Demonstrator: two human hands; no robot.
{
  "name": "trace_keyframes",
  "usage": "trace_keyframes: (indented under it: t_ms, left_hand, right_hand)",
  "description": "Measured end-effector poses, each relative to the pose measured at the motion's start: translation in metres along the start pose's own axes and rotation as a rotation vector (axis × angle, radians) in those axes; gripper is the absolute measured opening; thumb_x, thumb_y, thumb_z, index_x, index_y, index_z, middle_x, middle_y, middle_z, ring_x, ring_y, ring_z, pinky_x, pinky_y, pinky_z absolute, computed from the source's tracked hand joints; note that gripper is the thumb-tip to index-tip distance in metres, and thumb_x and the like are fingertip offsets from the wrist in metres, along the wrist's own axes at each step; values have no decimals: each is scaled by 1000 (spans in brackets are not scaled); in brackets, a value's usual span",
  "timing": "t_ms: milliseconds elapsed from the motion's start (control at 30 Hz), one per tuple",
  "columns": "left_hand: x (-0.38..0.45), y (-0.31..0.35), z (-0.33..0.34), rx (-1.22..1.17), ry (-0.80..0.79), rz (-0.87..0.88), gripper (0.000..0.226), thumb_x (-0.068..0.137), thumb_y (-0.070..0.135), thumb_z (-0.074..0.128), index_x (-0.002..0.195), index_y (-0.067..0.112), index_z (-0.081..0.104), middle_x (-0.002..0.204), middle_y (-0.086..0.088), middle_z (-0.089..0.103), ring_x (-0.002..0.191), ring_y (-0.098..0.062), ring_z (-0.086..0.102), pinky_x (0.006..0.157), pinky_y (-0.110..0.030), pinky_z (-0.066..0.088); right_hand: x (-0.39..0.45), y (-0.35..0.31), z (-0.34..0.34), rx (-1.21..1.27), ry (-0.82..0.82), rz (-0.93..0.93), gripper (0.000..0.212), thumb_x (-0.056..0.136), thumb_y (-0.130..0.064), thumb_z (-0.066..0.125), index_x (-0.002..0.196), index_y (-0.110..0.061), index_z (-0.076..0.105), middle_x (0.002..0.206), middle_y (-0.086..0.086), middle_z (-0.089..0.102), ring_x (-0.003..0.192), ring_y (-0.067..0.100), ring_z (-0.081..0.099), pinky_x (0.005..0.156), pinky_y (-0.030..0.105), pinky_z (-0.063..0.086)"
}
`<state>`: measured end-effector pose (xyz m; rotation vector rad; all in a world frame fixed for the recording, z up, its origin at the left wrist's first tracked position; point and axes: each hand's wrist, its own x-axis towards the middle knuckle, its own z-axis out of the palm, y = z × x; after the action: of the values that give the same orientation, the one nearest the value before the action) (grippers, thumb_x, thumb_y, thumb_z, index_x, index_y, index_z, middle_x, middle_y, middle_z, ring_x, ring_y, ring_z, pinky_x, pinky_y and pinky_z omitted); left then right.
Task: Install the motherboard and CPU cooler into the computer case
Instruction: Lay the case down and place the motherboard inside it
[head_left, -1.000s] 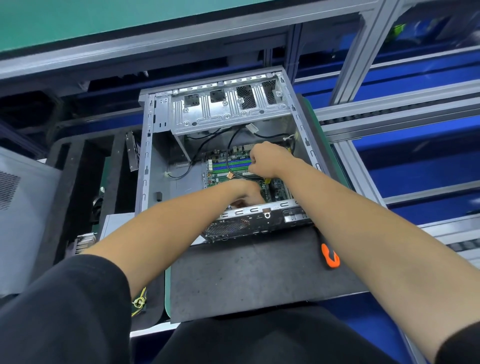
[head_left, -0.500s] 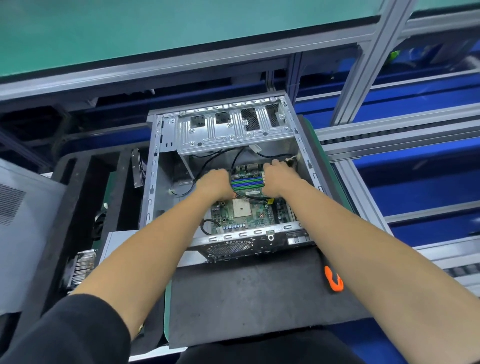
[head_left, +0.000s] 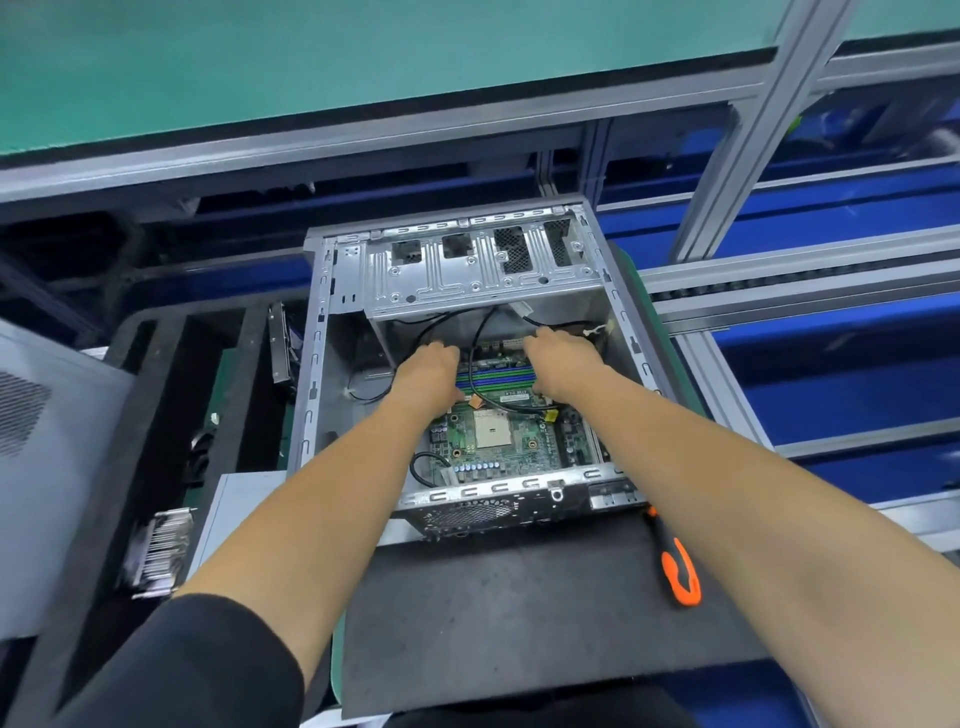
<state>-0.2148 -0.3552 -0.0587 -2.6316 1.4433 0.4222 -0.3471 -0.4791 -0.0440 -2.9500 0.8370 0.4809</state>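
A green tabletop fills the upper part of the frame, edged by a grey aluminium frame whose rails run down the right side over blue surfaces. In the middle of the frame an open grey computer case lies on its side on a dark mat, its drive cage toward the top and its perforated rear panel toward the bottom. At the left edge a grey perforated side panel rests beside black foam packing. Inside the case, in its lower right part, the green motherboard lies flat, with the pale square CPU socket near its middle and blue and green memory slots just above. Both bare forearms reach in from the bottom corners. The left hand rests at the upper left edge of the motherboard with its fingers curled downward; the right hand sits at the upper right edge, fingers bent down too; whether either grips the board I cannot tell. Black cables loop between the hands. An orange-and-black screwdriver lies on the mat at lower right, and a finned heatsink sits at lower left.
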Motion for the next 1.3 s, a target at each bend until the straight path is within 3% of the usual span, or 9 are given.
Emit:
trace_keyframes:
  t_ms: [100,300,433,633,833,1133,1233,1300]
  left_hand:
    - [1,0,0,-7,-7,2,54,85,27,70,128,6,47,121,-14,48,112,-33,50,85,-41,48]
    - [-1,1,4,65,59,38,43,86,20,64,122,6,46,122,-16,46,105,-34,52,72,-38,43]
    - [3,-1,5,-10,81,4,48,86,21,65,126,5,44,127,-17,45,113,-33,48,81,-36,44]
    - [7,-3,11,-92,-19,-23,54,89,26,64,132,5,39,139,-19,34,122,-35,42,95,-41,42]
    - [7,-6,6,-170,-35,-44,48,84,28,70,120,6,48,125,-15,43,101,-33,55,74,-34,43]
    - [-2,-8,-2,-221,-32,-65,54,82,23,71,124,8,42,130,-16,38,109,-32,50,79,-36,45]
    - [-12,-10,-21,-317,95,-5,18,83,21,66,92,13,51,106,-9,54,86,-22,52,68,-30,41]
    - [-21,-10,-33,-363,-27,79,24,82,28,68,72,16,50,83,-4,61,65,-13,51,55,-26,38]
  right_hand:
    - [-1,-2,-2,12,-9,-2,38,89,-7,65,125,-7,52,125,13,49,107,33,57,78,42,49]
    - [-1,-5,-1,-43,33,-3,47,85,-2,65,128,-3,46,125,14,49,114,32,53,79,41,47]
    - [1,-4,-2,-38,67,1,50,84,-1,66,129,-3,45,126,15,49,115,31,51,85,41,46]
    - [7,-1,6,-38,18,13,52,88,-5,60,136,-6,39,137,17,39,124,34,41,96,44,41]
    - [8,2,10,86,-40,2,50,86,-6,62,129,-7,37,130,17,41,116,36,46,80,43,42]
    - [8,1,8,103,-64,1,50,86,-11,60,130,-7,37,132,16,39,117,35,45,78,43,43]
    - [4,-2,-2,110,-50,16,54,83,-18,62,130,-8,39,131,17,40,117,36,44,84,44,42]
    - [0,-5,-11,106,64,-21,53,79,-19,62,127,-8,43,127,17,44,116,35,44,89,45,42]
